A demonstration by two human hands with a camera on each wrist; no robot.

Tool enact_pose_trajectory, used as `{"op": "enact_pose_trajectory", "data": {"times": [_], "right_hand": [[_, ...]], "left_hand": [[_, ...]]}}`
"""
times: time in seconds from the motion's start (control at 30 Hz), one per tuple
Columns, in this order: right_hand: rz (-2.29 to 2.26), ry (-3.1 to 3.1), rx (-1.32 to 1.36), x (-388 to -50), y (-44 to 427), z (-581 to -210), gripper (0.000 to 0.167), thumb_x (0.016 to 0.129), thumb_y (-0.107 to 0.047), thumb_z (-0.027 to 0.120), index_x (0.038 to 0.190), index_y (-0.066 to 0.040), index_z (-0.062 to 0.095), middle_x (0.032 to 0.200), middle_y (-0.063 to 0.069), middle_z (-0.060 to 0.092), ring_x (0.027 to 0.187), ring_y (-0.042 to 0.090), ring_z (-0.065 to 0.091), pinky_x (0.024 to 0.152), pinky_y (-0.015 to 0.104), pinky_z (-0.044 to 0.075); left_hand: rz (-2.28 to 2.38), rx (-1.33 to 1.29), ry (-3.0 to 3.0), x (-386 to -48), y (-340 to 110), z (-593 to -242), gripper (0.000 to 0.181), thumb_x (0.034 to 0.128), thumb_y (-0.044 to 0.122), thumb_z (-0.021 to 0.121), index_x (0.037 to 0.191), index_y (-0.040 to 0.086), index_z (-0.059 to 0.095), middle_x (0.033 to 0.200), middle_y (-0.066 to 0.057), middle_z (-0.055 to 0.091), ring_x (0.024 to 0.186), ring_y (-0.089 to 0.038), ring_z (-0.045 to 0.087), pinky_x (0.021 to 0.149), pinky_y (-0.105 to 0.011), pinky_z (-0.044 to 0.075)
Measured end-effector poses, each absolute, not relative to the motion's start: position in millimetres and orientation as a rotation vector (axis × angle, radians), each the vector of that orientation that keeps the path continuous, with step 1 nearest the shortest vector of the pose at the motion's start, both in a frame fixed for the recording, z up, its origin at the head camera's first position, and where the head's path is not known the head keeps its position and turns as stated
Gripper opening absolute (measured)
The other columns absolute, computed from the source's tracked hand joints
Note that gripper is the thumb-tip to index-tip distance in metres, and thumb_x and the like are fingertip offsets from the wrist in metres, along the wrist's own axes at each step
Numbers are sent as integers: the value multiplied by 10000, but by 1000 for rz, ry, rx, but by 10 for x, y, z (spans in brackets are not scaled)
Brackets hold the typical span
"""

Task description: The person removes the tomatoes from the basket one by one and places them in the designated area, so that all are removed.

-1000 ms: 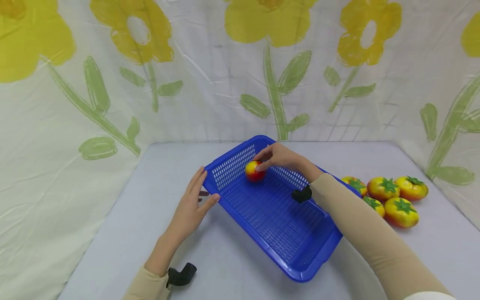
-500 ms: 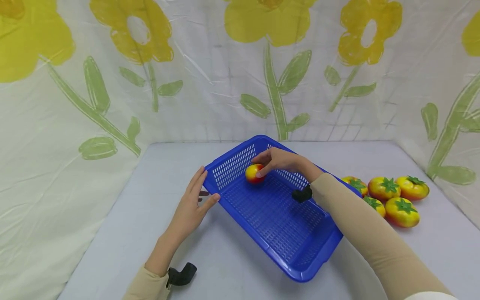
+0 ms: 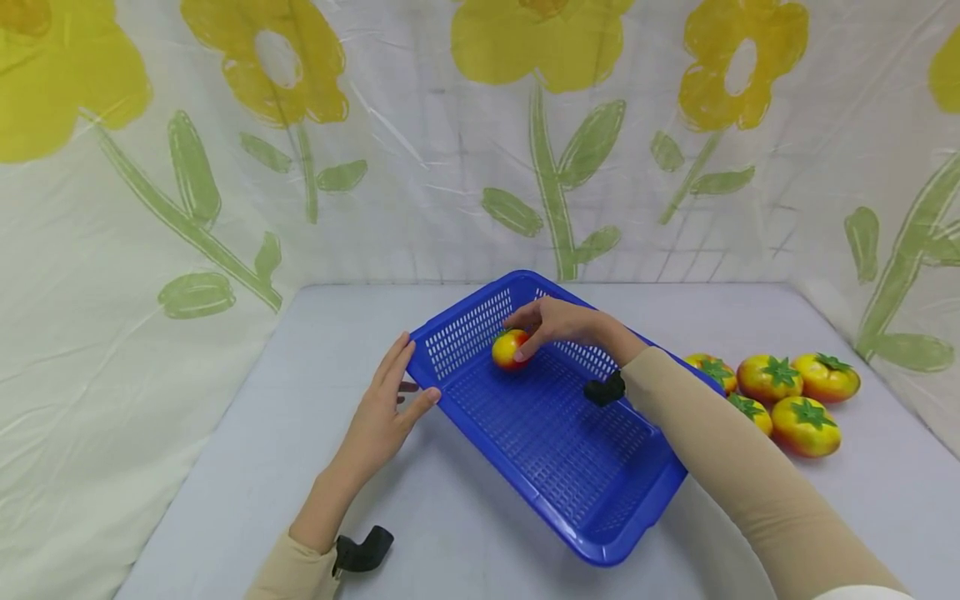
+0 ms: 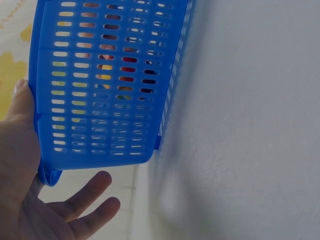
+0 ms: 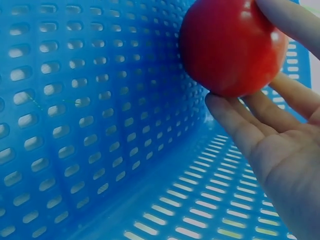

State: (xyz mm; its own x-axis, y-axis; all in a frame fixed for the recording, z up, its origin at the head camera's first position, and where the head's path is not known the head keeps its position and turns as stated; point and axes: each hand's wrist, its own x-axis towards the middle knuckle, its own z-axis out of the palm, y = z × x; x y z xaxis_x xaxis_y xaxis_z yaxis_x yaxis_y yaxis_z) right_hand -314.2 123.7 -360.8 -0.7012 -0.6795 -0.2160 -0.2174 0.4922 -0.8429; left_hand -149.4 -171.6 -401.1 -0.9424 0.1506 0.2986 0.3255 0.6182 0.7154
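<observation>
A blue perforated basket [image 3: 555, 417] stands at an angle on the table. My left hand [image 3: 378, 421] holds its left corner, thumb and fingers spread along the rim; in the left wrist view, two fingers hang free below the basket end. My right hand [image 3: 566, 321] reaches inside and holds a red and yellow imitation tomato [image 3: 507, 350] near the far-left end wall. In the right wrist view, the tomato [image 5: 232, 47] sits between thumb and fingertips, its red side showing. Whether it rests on the basket floor I cannot tell.
Several more tomatoes [image 3: 806, 427] with green leaf tops lie on the table right of the basket, some partly hidden by the basket rim. A flower-patterned curtain [image 3: 420, 183] hangs behind the white table [image 3: 337, 333]. Black wrist cameras [image 3: 365, 550] project from both sleeves.
My right hand has lowered slightly with the tomato, which has turned so that a bit of green leaf shows. My left hand and the basket have stayed in place.
</observation>
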Motion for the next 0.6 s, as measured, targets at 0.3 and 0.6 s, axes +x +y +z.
{"op": "enact_pose_trajectory", "data": {"times": [0.3,0.6], "right_hand": [[-1179,2225,-762,-3125,1229,-3555,692,768,-114,856,1383,-15,554,1308,72,603,1186,265,551,1009,391,442],[-1215,2253,-771,-3118,1229,-3493,668,761,-149,868,1359,-52,586,1268,33,623,1169,237,556,995,373,454]], "left_hand": [[-1244,-391,-2633,-1481,-1720,-4016,777,963,448,616,1578,169,232,1622,74,123,1116,-277,568,837,-491,531],[-1248,-386,-2630,-1491,-1714,-4025,779,963,466,605,1582,190,221,1621,93,116,1127,-303,563,827,-495,537]]}}
